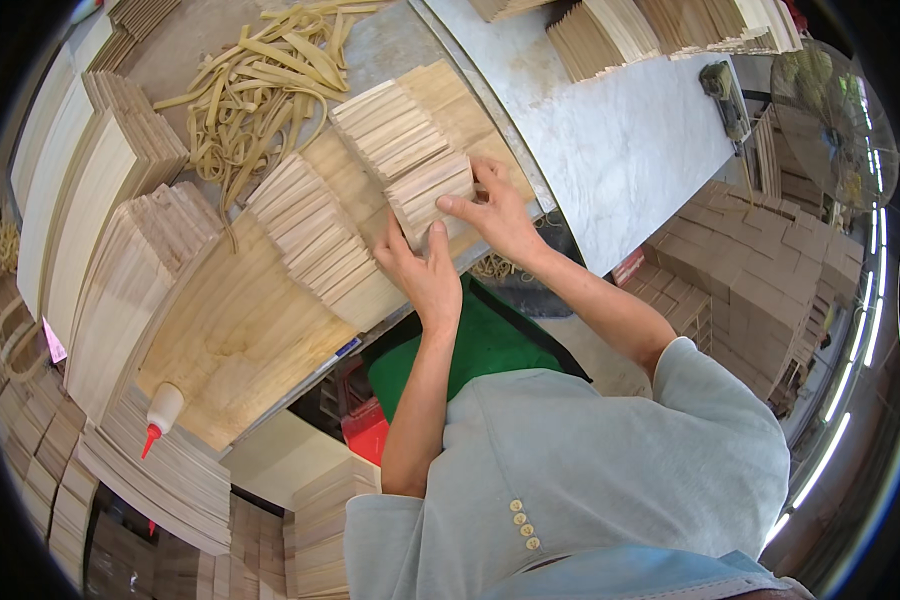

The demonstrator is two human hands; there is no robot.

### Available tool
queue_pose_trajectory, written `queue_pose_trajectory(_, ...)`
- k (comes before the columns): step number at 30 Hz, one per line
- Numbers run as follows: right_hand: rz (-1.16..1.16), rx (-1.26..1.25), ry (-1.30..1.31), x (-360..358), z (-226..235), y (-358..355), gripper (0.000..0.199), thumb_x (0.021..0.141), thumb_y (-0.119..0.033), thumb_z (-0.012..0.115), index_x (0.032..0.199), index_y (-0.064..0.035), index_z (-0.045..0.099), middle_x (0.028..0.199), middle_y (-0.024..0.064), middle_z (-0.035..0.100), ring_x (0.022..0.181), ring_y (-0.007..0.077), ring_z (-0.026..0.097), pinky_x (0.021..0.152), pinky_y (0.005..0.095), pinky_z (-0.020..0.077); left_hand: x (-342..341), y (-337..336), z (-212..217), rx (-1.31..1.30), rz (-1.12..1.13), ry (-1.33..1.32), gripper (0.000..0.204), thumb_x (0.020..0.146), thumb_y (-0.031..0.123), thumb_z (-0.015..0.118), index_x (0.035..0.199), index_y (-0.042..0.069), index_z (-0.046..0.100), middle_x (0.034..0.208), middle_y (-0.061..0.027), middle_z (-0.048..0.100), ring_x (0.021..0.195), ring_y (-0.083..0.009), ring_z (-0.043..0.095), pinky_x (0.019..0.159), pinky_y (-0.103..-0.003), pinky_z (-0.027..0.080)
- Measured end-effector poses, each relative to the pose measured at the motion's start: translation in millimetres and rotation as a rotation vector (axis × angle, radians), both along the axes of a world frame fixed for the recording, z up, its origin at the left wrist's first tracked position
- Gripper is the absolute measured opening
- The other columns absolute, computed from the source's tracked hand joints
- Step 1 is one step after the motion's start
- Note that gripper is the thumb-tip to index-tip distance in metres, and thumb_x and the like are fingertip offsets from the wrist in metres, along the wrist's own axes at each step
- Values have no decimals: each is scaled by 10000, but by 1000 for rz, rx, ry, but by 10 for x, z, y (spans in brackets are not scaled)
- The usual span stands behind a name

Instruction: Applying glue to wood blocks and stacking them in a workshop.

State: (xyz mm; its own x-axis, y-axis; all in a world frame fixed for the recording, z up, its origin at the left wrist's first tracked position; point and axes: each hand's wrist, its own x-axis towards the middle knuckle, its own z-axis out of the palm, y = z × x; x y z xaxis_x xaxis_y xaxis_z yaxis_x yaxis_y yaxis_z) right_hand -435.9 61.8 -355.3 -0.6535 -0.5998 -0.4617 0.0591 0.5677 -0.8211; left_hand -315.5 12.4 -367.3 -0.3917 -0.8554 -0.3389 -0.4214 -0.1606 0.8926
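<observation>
**At the bench edge: both hands on a small bundle of wooden slats**

Between your 2 hands sits a small bundle of pale, thin wooden slats (432, 197), stacked flat and lying at the near edge of the light plywood bench top (240, 340). Your left hand (422, 272) presses against the bundle's near end, fingers fairly straight and close together, thumb up along its side. Your right hand (497, 215) cups the bundle's right side, its fingers curled over the far corner and the thumb laid across the top face. Both hands clasp it from opposite sides; whether it is lifted off the bench or resting on it, you cannot tell.

Just behind the bundle, touching it, a longer fanned row of the same pale slats (390, 125) runs away from you. To the left lies a second stepped row of slats (315, 240). Farther back on the bench sprawls a loose heap of tan rubber bands (260, 90). Near the bench's left end lies a white glue bottle with a red nozzle (162, 415), well apart from your hands. Tall stacks of thin light wood sheets (100, 200) stand along the left. Right of your hands runs a grey-white marbled board (620, 130).
</observation>
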Motion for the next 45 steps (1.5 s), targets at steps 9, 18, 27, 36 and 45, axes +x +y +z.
queue_pose_trajectory(9, -33, -53, 59, 90, -119, 96, 705, 825, -220, 743, 1370, 51, 387, 1354, 172, 370, 1186, 270, 484, 971, 374, 443, 13, 85, -32, 97, 32, 40, 565, 898, 98, 618, 1384, -51, 370, 1219, -200, 392, 1133, -320, 443, 983, -404, 372)
queue_pose_trajectory(18, -38, -34, 68, 95, -146, 111, 710, 820, -212, 746, 1366, 61, 381, 1343, 169, 378, 1176, 280, 492, 954, 376, 453, 36, 87, -140, 92, 22, 86, 564, 905, 103, 611, 1387, -57, 363, 1273, -208, 369, 1156, -322, 443, 1000, -405, 364)
queue_pose_trajectory(27, -36, 23, 104, 183, -7, 151, 719, 805, -196, 752, 1367, 62, 387, 1281, 176, 422, 1168, 278, 474, 970, 362, 436, 97, 190, -59, 95, -13, 48, 598, 893, 67, 615, 1411, -49, 339, 1235, -191, 355, 1142, -315, 429, 994, -391, 372)
queue_pose_trajectory(36, -45, -47, 205, 208, -138, 197, 630, 805, -159, 729, 1332, 35, 444, 1276, 174, 439, 1074, 270, 509, 890, 343, 455, 115, 233, -125, 76, -17, 25, 612, 895, 65, 603, 1425, -50, 319, 1252, -205, 364, 1167, -328, 434, 1005, -401, 367)
queue_pose_trajectory(45, -42, -22, 257, 249, -117, 223, 635, 806, -160, 721, 1344, 35, 445, 1195, 155, 453, 949, 226, 484, 835, 317, 435, 131, 248, -62, 107, -45, 37, 631, 893, 58, 605, 1434, -54, 301, 1285, -200, 326, 1166, -303, 433, 986, -381, 399)
